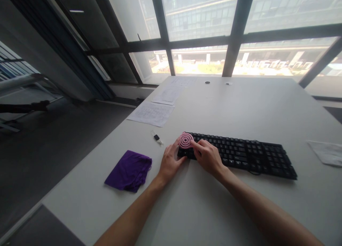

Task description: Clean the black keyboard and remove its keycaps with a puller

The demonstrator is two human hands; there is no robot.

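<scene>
- Two bare hands are in my head view, both at the left end of a black keyboard (pixel 240 155) on a white table (pixel 203 210).
- Purple cloth (pixel 129 170): lies crumpled on the table near its left edge, well left of the hands and touching neither.
- Small black-and-clear item (pixel 157 138): lies on the table between the cloth and the keyboard, just beyond my left hand; I cannot tell what it is.
- Printed sheets (pixel 151 113): lie flat further back on the left, with more paper behind them toward the window.
- Left hand (pixel 169 163): rests on the table against the keyboard's left front corner, fingers loosely curled and narrow, thumb at the keyboard edge. It holds nothing that I can see.
- Pink round brush (pixel 186 140): a disc with concentric rings, sitting on the keyboard's top-left corner, just above and between both hands.
- Right hand (pixel 207 157): lies over the left-hand keys, fingers closed in a narrow pinch on the right rim of the pink round brush.
- White cloth or paper (pixel 327 151): lies on the table at the far right, well apart from the keyboard's right end.
</scene>
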